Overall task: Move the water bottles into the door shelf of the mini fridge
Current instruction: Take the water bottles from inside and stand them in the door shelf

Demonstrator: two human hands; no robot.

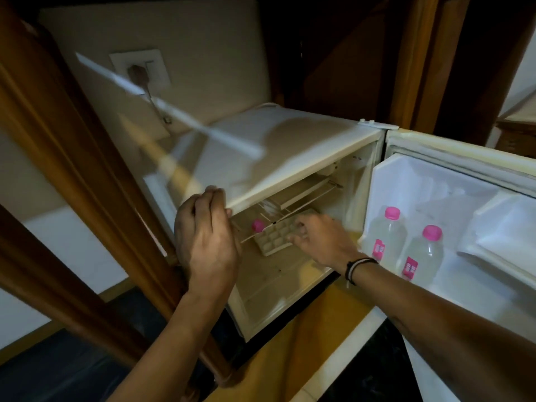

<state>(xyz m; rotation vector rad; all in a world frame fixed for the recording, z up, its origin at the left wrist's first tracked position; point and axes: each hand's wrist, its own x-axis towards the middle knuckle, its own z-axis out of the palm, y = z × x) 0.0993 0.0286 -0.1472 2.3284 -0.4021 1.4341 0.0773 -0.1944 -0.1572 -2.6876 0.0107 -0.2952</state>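
Pink-capped bottle [257,225] between both grips, untouched

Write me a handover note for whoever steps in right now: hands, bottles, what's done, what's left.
Left hand: empty, resting at the mini fridge top front edge.
Right hand: reaching inside, on or just above the ice tray; holding no bottle.
Done: two water bottles upright in the door shelf.
Left: one pink-capped bottle remains inside, behind the tray; move it to the door shelf.
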